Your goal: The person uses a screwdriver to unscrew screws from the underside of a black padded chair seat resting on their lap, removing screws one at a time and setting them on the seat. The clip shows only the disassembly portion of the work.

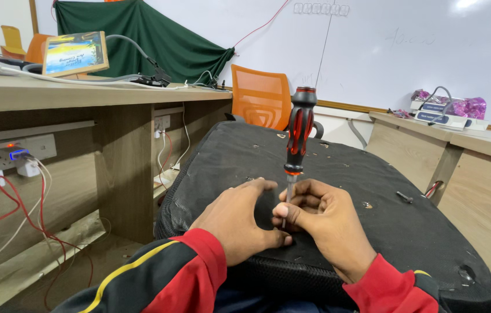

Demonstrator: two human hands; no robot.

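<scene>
On black chair base (373, 191), right hand (326, 223) gripping upright screwdriver (299, 136), loose screw (404, 197) nearby

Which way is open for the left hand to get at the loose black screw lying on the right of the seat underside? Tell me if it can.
Probably not directly: the right hand and upright screwdriver stand between the left hand and the screw.

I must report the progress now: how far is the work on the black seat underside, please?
Looks done: one loose screw lies on the black seat underside, and a hole near it looks empty. In hand: the right hand steadies the shaft of an upright red-and-black screwdriver, with the left hand beside it. The tip is hidden, so what is left cannot be counted.
</scene>
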